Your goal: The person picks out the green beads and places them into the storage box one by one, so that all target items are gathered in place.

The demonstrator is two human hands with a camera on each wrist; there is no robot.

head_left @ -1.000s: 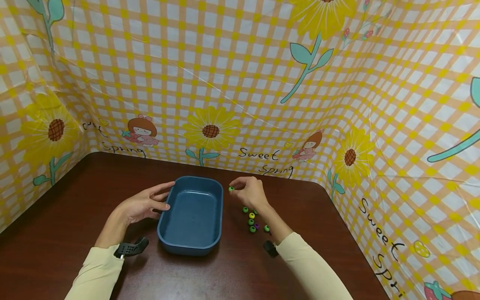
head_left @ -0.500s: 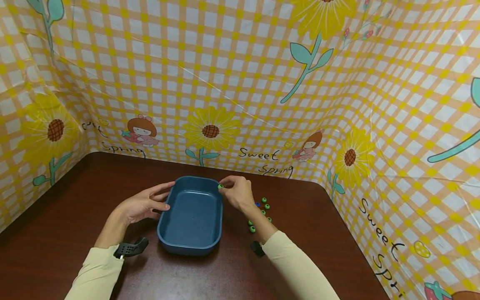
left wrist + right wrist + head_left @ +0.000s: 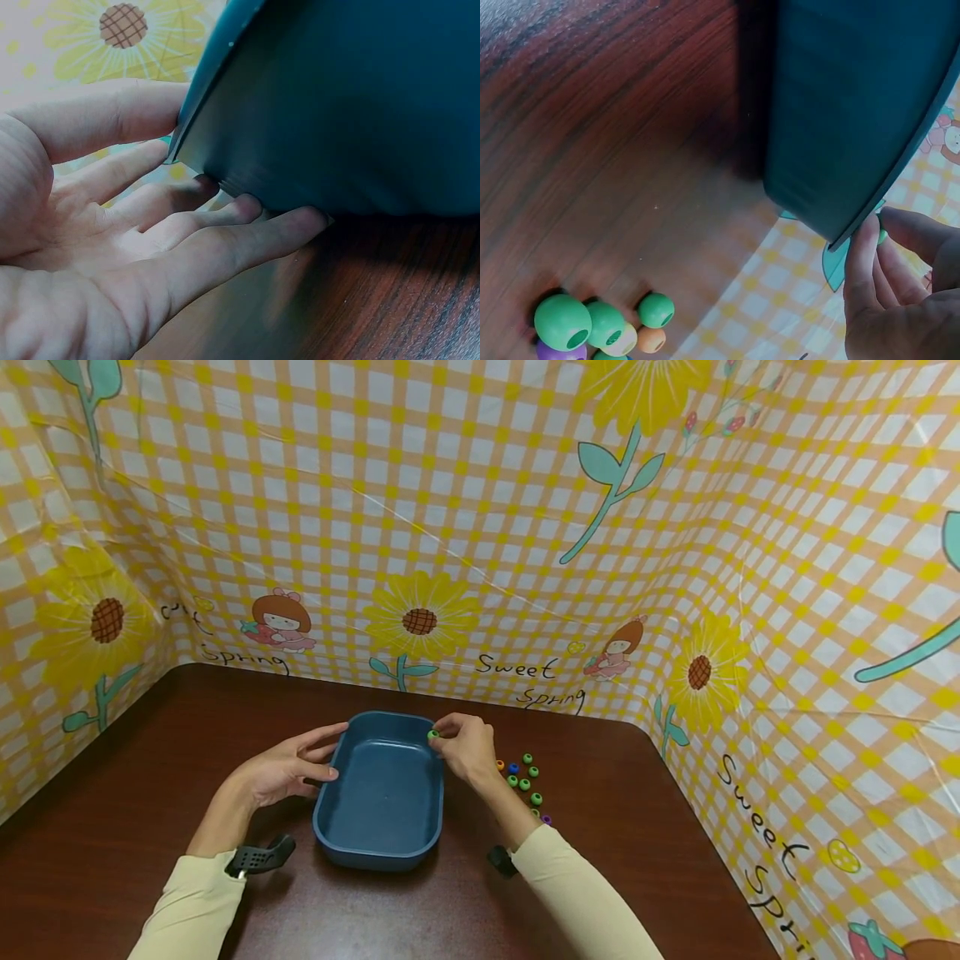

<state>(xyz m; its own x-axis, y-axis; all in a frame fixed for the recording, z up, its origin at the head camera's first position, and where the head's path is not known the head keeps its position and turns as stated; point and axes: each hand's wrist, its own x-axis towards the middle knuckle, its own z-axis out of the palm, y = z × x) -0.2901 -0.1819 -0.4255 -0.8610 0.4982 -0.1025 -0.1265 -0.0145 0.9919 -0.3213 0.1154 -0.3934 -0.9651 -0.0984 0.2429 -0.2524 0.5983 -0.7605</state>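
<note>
A dark wooden table (image 3: 150, 793) is enclosed on three sides by a yellow-and-white checked sheet (image 3: 480, 510) printed with sunflowers and "Sweet Spring" lettering. A dark blue rectangular tray (image 3: 360, 847) is set at the middle of the table.

Left hand (image 3: 285, 770): fingers nearly straight and spread, laid against the tray's left outer wall; fingertips (image 3: 247, 206) are seen in the left wrist view touching the wall near its base, thumb up by the rim. Nothing is gripped.

Right hand (image 3: 465, 750): fingers curled, a green bead (image 3: 432, 736) pinched between thumb and fingertips, held right at the tray's far right rim; whether it touches the rim cannot be told.

A cluster of loose beads (image 3: 525, 778), green, orange, blue and purple, is noted on the table just right of the tray, beside the right wrist.
</note>
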